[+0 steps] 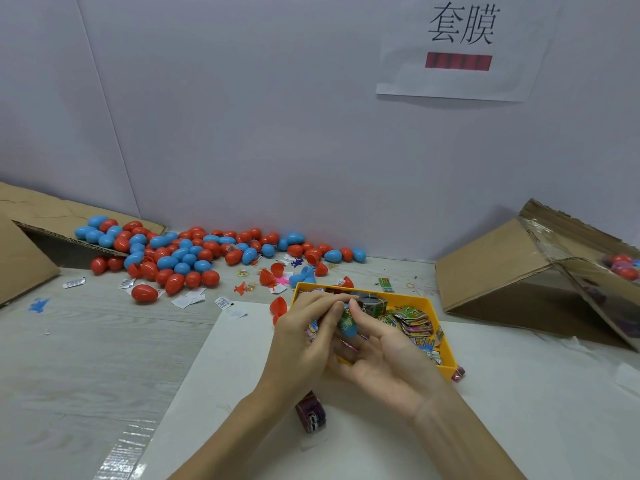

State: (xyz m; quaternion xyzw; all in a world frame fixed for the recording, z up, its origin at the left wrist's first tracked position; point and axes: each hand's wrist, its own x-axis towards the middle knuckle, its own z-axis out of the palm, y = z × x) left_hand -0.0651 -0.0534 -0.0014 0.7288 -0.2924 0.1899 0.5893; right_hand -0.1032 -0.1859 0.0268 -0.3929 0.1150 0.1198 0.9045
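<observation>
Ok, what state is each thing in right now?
Blue egg: gripped, wrapper partly on.
Left hand: pinches the egg.
Right hand: holds the egg.
Yellow tray: part-filled with wrappers.
Egg pile: mostly closed, some halves open.
Cardboard box: tipped over, open.

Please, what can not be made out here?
Head view: blue egg, mostly hidden by the left hand and right hand holding it.
Head view: print on sleeves in the yellow tray, too small.
Head view: right cardboard box, cut by the frame edge.
Head view: red bar on the sign, blurred.
</observation>
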